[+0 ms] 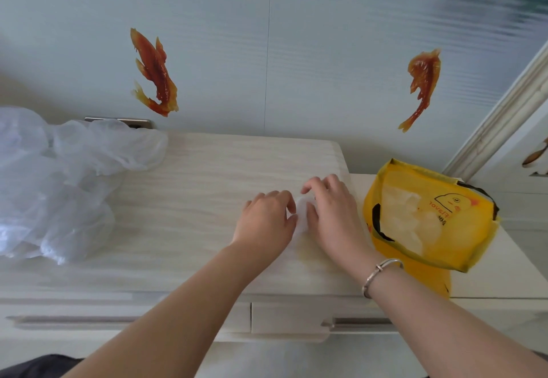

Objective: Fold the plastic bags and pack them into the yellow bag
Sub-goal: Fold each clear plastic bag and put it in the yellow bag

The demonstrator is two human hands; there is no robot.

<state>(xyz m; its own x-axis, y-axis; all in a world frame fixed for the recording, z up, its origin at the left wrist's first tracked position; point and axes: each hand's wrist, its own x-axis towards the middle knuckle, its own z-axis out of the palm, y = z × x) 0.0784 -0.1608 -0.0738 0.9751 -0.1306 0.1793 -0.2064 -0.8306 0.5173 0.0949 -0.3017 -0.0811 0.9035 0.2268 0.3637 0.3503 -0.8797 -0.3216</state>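
A small folded white plastic bag (pixel 302 213) lies on the pale wooden cabinet top (pixel 192 199), mostly hidden between my hands. My left hand (pixel 267 220) and my right hand (pixel 332 211) both sit on it with curled fingers pinching its edges. The yellow bag (pixel 430 214) with a duck print and black handles lies open just right of my right hand, with pale folded plastic inside. A loose pile of clear plastic bags (pixel 59 188) covers the left of the cabinet top.
The cabinet stands against a pale wall with orange fish stickers (pixel 154 72). A drawer front with a handle (pixel 355 323) runs below the top's near edge. A white door frame (pixel 510 116) rises at the right.
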